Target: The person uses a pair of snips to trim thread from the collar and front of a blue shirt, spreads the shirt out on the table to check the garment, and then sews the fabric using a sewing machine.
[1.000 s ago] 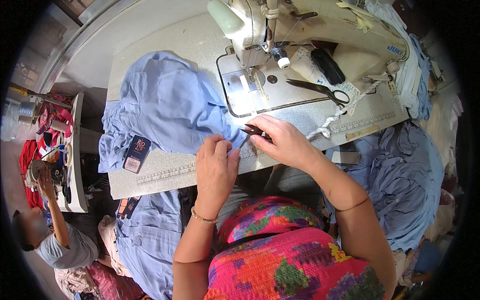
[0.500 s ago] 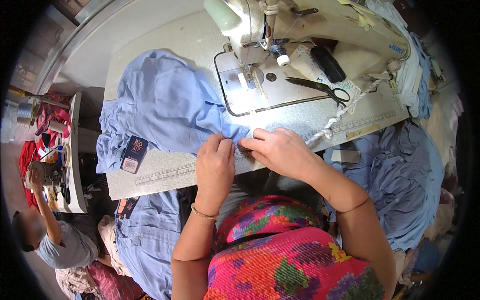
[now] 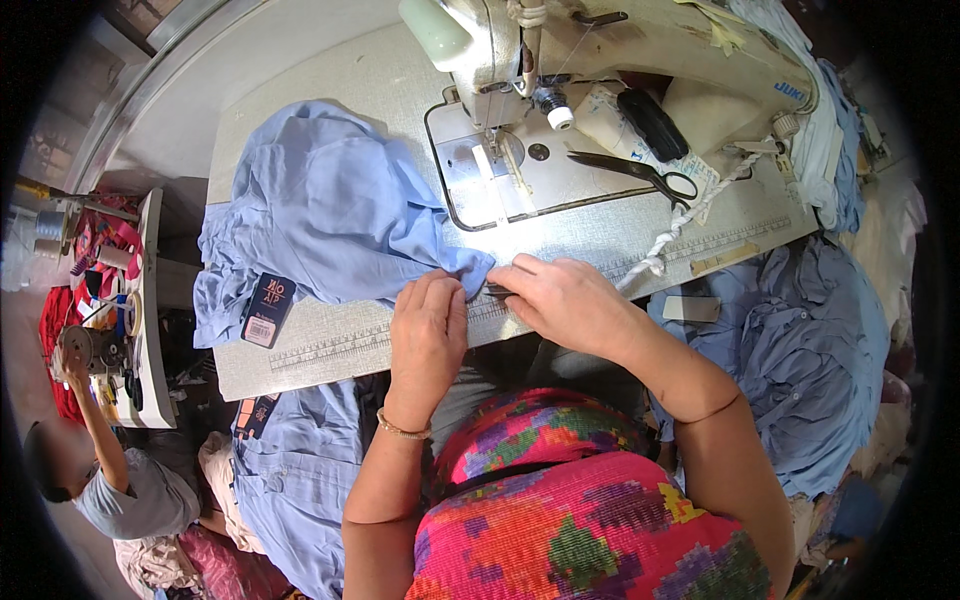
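A light blue garment (image 3: 325, 200) lies bunched on the pale sewing table (image 3: 330, 360), left of the sewing machine's needle plate. A dark hang tag (image 3: 268, 312) rests on its lower left part. At the garment's near right corner, my left hand (image 3: 428, 325) is closed with its fingertips on the cloth. My right hand (image 3: 560, 303) meets the same corner from the right, thumb and fingers pinched at its edge. The exact grip is partly hidden by the fingers. The sewing machine (image 3: 490, 60) stands beyond my hands, its needle area lit.
Black scissors (image 3: 640, 172) and a black case (image 3: 652, 125) lie beside the machine, near a twisted white cord (image 3: 662, 250). Blue garments are heaped at the right (image 3: 800, 370) and hang below the table's left edge (image 3: 295, 490). Far left, a co-worker (image 3: 140, 500) reaches toward another machine.
Both hands stay at the cloth corner, with only small finger shifts. The corner between them now sits slightly lower and more folded. The rest of the garment looks the same.
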`<state>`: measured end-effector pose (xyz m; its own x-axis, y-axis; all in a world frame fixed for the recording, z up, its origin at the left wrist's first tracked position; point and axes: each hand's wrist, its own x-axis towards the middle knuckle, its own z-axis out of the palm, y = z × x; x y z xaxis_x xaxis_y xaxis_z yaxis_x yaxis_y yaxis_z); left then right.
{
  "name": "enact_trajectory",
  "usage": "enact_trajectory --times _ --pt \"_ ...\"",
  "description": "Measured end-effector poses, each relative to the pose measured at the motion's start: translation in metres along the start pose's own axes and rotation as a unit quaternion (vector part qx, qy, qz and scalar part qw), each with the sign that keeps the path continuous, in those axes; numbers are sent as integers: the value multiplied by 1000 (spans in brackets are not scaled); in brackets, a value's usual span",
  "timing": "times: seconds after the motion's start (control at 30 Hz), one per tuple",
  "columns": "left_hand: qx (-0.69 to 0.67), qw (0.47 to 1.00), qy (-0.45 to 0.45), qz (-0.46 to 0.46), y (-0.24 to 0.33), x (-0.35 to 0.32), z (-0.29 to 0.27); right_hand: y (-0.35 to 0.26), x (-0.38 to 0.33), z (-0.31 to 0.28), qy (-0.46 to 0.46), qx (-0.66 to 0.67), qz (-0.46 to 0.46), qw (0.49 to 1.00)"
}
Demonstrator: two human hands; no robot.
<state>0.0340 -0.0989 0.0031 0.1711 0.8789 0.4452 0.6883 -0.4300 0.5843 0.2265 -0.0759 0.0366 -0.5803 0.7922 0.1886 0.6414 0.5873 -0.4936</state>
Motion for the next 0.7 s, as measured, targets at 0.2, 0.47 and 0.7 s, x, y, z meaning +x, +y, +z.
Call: enact_trajectory --times 0.2,0.47,0.7 --pt "-43 998 -15 -36 3 -2 -2 7 1 3 -8 105 58 993" --pt "-83 994 -15 -64 6 -5 -2 -8 6 12 30 81 30 996" --pt "-102 991 1 -83 5 -8 0 -4 6 18 48 36 17 998"
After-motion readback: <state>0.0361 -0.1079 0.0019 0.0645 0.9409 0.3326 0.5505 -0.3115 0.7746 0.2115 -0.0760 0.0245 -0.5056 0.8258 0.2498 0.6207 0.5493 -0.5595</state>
